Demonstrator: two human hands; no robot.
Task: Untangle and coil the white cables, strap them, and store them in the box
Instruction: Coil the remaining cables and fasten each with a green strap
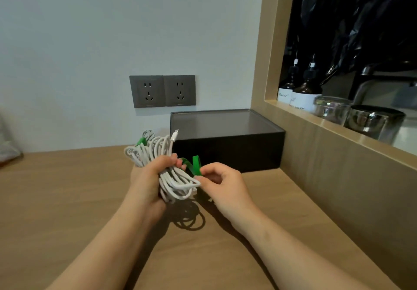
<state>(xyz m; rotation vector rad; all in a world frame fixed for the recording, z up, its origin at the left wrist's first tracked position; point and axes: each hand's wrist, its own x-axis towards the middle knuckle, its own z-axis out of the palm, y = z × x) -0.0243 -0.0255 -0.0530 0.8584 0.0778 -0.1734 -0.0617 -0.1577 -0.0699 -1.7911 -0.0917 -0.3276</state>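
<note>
At frame centre, above the table (67, 199), the left hand (149, 177) grips the coiled cables (171, 181); the right hand (221, 183) pinches a green strap (196, 165). Strapping seems underway; next, cinch it. The box (228, 140) sits behind, lid on.

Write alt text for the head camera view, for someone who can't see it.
A person's left hand grips a bundle of coiled white cables above a wooden table while the right hand pinches a green strap. A black box sits behind, near two wall sockets.
</note>
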